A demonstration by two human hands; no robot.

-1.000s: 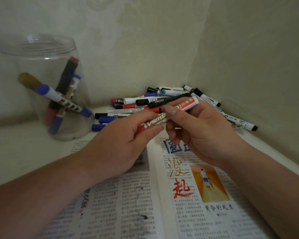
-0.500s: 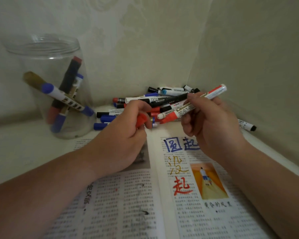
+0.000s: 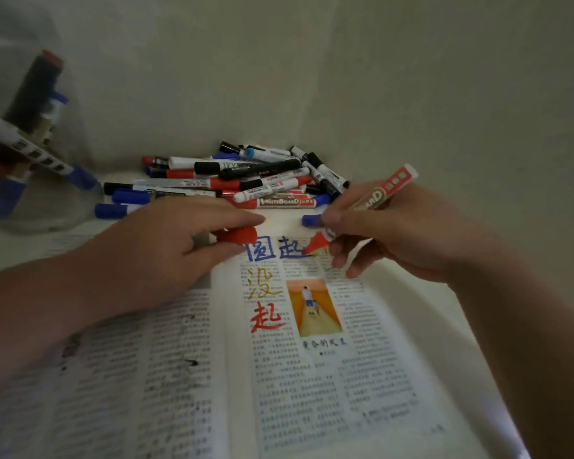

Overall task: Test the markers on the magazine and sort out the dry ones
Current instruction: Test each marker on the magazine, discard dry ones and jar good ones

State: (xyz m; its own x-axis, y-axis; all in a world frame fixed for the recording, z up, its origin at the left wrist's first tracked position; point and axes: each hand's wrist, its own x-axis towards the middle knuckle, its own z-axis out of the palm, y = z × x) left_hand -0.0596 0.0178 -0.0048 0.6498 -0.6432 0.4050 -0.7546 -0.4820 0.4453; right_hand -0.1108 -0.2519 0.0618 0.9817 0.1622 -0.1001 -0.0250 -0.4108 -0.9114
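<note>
My right hand (image 3: 388,233) grips the uncapped red marker (image 3: 383,190) in a writing hold, fingers curled round its barrel. Its long axis slants: tip down and to the left, at the magazine (image 3: 312,376) page beside blue handwritten characters, back end up and to the right. My left hand (image 3: 166,246), knuckles up, pinches the red cap (image 3: 239,234) just left of that tip. Half a second ago the marker hung higher, over the pile of markers (image 3: 246,180); now it has dropped to the paper. A clear jar (image 3: 30,160) holding markers stands far to the left.
</note>
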